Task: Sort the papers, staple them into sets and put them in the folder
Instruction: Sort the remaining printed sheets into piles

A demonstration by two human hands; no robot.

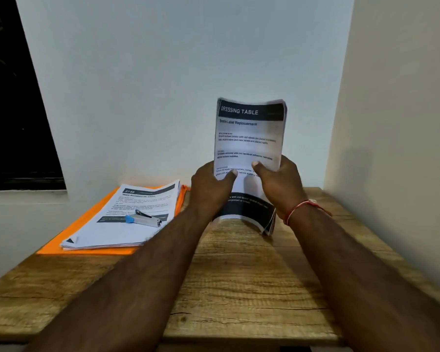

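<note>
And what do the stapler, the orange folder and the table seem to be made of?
Stapler: probably metal, by its grey sheen, with a blue plastic-looking end.
Orange folder: thin card or plastic, flat and matte; I cannot tell which.
Table: wood or wood-look laminate, showing grain and cracks.

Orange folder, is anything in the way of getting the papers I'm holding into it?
Yes. A stack of papers lies on top of the orange folder, and the stapler rests on that stack. Both likely have to come off before the held bundle, gripped by the left hand and right hand, goes in.
</note>
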